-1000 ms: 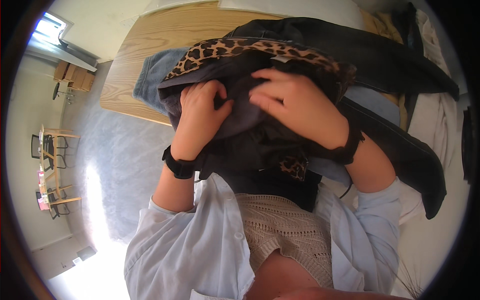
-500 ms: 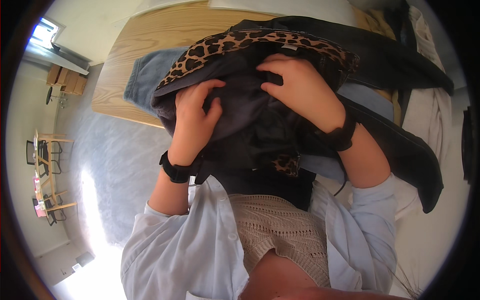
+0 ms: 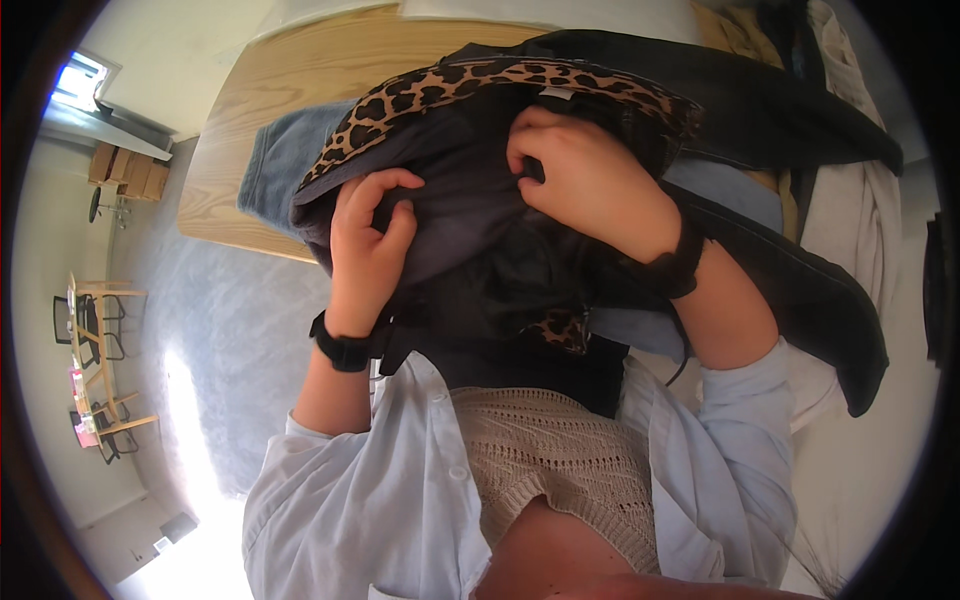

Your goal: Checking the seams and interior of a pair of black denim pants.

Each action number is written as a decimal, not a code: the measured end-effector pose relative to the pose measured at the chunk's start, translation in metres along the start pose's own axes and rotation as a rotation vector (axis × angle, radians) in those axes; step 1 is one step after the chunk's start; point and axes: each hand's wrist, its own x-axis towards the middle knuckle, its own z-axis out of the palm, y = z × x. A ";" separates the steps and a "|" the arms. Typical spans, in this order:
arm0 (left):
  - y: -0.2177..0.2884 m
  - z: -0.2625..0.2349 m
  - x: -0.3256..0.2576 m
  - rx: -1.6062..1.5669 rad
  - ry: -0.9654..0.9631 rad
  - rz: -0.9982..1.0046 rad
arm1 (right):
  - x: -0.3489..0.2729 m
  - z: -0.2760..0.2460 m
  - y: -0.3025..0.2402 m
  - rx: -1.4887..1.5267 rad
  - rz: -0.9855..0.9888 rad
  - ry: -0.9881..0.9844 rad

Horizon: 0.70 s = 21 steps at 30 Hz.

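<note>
A black garment (image 3: 500,285) with a dark grey inner lining and a leopard-print band (image 3: 480,72) lies bunched in front of me. My left hand (image 3: 372,235) is at its left edge, fingers curled into the cloth, with thumb and forefinger bent toward each other. Farther right, my right hand (image 3: 585,180) has its fingers bent and gathers the dark cloth just below a small white label (image 3: 556,94). Its fingertips are partly hidden in the folds. A smaller leopard-print patch (image 3: 562,330) shows near my body. Two long black legs or sleeves stretch off to the right.
Under the garment is a wooden table (image 3: 225,180) with blue-grey denim (image 3: 285,165) on it. Beige and tan clothes (image 3: 850,225) are piled at the right. Across the floor on the left stand a wooden table with chairs (image 3: 95,350) and brown boxes (image 3: 128,172).
Both hands and the garment have shifted slightly left in view. The fingers of my right hand have curled in more tightly on the cloth.
</note>
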 end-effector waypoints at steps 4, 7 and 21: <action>0.031 -0.020 0.002 0.289 -0.082 0.053 | 0.000 0.001 0.001 -0.011 -0.008 0.056; 0.052 -0.024 0.003 0.245 -0.062 0.110 | -0.003 -0.001 -0.003 -0.020 -0.015 0.059; 0.038 0.021 0.025 0.217 -0.277 0.189 | -0.021 -0.017 -0.020 -0.154 -0.058 -0.003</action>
